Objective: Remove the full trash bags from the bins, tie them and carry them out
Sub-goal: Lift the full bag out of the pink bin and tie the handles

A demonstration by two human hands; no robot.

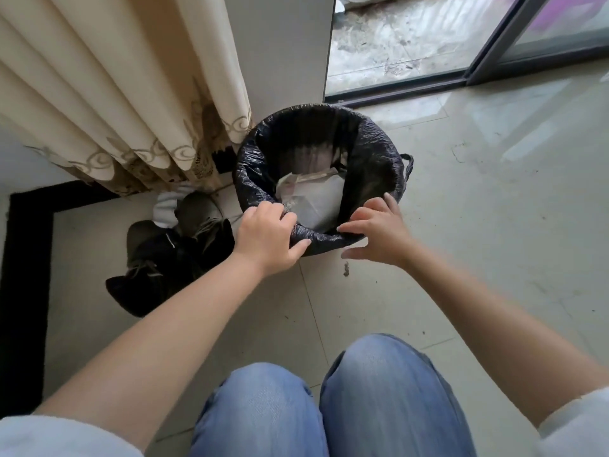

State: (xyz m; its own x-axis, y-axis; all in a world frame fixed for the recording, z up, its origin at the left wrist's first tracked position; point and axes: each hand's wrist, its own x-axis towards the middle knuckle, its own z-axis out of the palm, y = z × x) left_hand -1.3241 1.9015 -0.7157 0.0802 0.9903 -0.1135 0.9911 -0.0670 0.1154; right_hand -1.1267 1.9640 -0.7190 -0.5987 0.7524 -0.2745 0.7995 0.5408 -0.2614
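Black plastic is bunched in my left hand (268, 237): that grip is closed on the near rim of the trash bag (257, 173), thumb under the fold and fingers curled over the top. My right hand (377, 229) sits just beside it on the same near rim, fingers spread and bent, thumb touching the plastic; its grip is wide, not closed on anything that I can see. The bag lines a round bin whose own wall is hidden under the turned-down plastic. Past my fingers, down inside the bag, lies crumpled white paper (314, 196). One bag handle (408, 161) sticks out beyond my right hand. Left of my left hand, dark clothes and a white sock (166, 206) lie on the tiled floor (461, 258). Beyond those hangs a cream curtain (108, 84). Close to me, under both forearms, are my knees in blue jeans (379, 400).
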